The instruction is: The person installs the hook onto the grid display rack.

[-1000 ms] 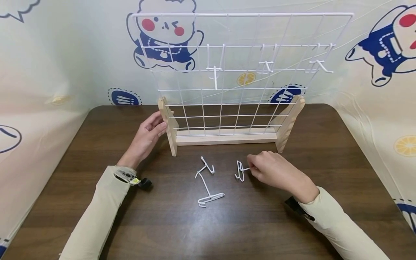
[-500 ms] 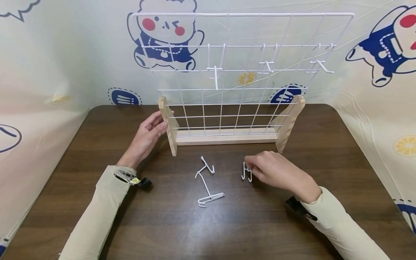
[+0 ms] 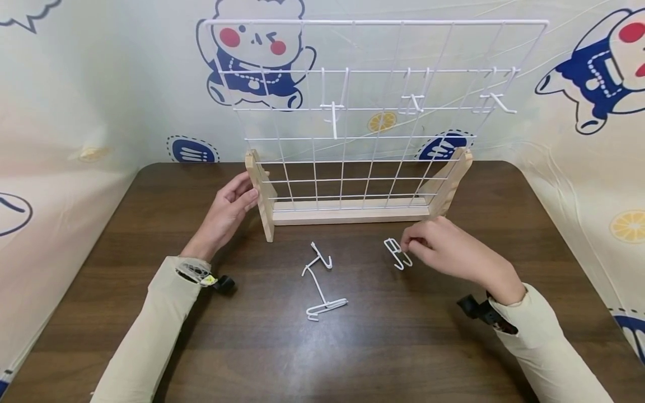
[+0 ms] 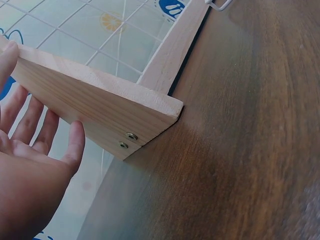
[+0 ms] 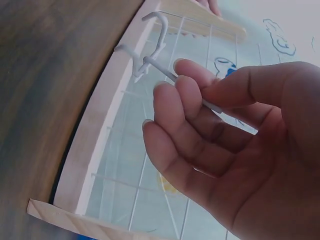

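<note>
Pinching one hook (image 3: 398,253), right hand (image 3: 453,254); two hooks (image 3: 318,280) lie loose, three hang on grid (image 3: 375,112)

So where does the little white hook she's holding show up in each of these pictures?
Head: the white hook is right of centre, pinched by the right hand.
Left wrist: the held hook is not in view.
Right wrist: top centre, between the fingertips.
Shared landmark: the wooden base.
</note>
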`<state>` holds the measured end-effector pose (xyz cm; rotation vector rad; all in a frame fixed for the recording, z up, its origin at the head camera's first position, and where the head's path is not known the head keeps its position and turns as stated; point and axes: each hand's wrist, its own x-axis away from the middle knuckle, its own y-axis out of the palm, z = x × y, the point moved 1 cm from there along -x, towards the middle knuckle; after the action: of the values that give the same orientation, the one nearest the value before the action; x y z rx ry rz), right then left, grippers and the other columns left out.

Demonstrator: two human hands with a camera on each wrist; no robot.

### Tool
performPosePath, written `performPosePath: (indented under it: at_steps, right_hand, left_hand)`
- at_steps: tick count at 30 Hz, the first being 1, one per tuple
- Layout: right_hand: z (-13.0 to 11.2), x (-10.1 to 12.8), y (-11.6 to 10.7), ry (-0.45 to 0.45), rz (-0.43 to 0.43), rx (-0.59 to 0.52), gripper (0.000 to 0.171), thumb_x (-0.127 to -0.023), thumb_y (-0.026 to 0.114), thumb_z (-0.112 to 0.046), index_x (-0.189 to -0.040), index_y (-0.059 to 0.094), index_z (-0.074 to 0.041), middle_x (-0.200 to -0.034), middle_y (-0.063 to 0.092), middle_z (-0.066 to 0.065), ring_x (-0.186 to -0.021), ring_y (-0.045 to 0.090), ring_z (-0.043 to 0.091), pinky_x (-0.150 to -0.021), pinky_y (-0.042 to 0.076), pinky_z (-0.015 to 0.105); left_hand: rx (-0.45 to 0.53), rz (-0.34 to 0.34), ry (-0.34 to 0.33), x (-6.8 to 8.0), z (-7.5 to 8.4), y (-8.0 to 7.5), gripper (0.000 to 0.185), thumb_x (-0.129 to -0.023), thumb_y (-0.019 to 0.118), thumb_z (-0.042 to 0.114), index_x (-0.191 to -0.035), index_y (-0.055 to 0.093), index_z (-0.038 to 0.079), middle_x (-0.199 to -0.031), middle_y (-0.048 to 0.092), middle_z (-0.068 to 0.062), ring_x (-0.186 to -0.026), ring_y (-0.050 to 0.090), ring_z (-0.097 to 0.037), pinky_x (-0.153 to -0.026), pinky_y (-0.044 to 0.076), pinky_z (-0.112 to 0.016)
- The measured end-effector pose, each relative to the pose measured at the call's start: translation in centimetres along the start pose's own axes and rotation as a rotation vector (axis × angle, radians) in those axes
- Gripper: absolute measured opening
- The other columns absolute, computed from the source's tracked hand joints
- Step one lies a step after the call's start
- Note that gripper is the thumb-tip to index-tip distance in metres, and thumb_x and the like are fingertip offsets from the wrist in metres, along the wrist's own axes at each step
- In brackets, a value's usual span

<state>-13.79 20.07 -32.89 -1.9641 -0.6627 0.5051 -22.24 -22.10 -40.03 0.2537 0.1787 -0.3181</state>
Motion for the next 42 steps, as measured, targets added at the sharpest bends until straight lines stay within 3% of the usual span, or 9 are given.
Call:
performPosePath:
  at_steps: [7,18,26,35,39,42]
  right_hand:
    - [0.38,-0.12,-0.18,0.042,0.011,-0.017,0.021,-0.093,0.057,0.000,-0.089,0.074,-0.012,-0.070,0.059,-0.009,-0.058,0.048,0.003,-0.055,0.044,0.024]
    - [0.69,-0.26,0.52,-0.015,0.005,-0.015,0.010,-0.092,0.067,-0.003,-0.092,0.076,-0.008,-0.080,0.070,-0.005,-0.063,0.053,0.002,-0.060,0.050,0.025]
    - [0.66,-0.39,0.57,-0.013,0.055,-0.035,0.013,-0.093,0.063,0.002,-0.102,0.071,-0.004,-0.083,0.070,0.001,-0.067,0.059,0.005,-0.058,0.051,0.025]
    - [0.63,-0.27,0.38,-0.011,0.042,0.017,0.007,-0.091,0.069,-0.001,-0.093,0.074,-0.005,-0.084,0.072,-0.001,-0.072,0.061,0.005,-0.068,0.055,0.031]
    - [0.51,-0.16,0.22,0.002,0.065,0.028,0.007,-0.092,0.069,-0.003,-0.087,0.073,-0.006,-0.073,0.066,-0.005,-0.063,0.055,0.004,-0.058,0.051,0.027]
    - [0.45,-0.16,0.15,0.012,0.095,0.039,0.017,-0.094,0.069,-0.008,-0.077,0.067,-0.008,-0.062,0.055,-0.009,-0.054,0.046,0.003,-0.049,0.042,0.024]
  left_hand:
    - [-0.013,0.022,-0.015,0.09,-0.07,-0.09,0.047,-0.102,0.055,0.007,-0.147,0.045,0.007,-0.150,0.041,-0.023,-0.127,0.049,-0.025,-0.102,0.046,-0.028]
    - [0.002,-0.008,0.006,-0.02,0.03,0.13,0.048,-0.102,0.054,0.004,-0.148,0.043,0.005,-0.147,0.048,-0.015,-0.130,0.048,-0.029,-0.105,0.044,-0.029]
    - [-0.012,0.005,-0.007,-0.05,-0.03,0.01,0.048,-0.101,0.055,0.006,-0.148,0.043,0.006,-0.147,0.046,-0.016,-0.129,0.048,-0.027,-0.105,0.044,-0.029]
    - [-0.016,0.005,-0.007,-0.10,0.19,0.24,0.048,-0.101,0.056,0.006,-0.148,0.044,0.006,-0.148,0.046,-0.016,-0.130,0.047,-0.028,-0.105,0.044,-0.029]
    - [-0.005,-0.006,0.008,-0.06,0.19,0.25,0.047,-0.102,0.054,0.004,-0.148,0.043,0.005,-0.148,0.047,-0.016,-0.131,0.047,-0.029,-0.106,0.044,-0.030]
    - [-0.004,-0.005,0.007,-0.09,0.11,0.19,0.047,-0.102,0.054,0.004,-0.148,0.044,0.005,-0.147,0.048,-0.014,-0.130,0.047,-0.029,-0.106,0.044,-0.031]
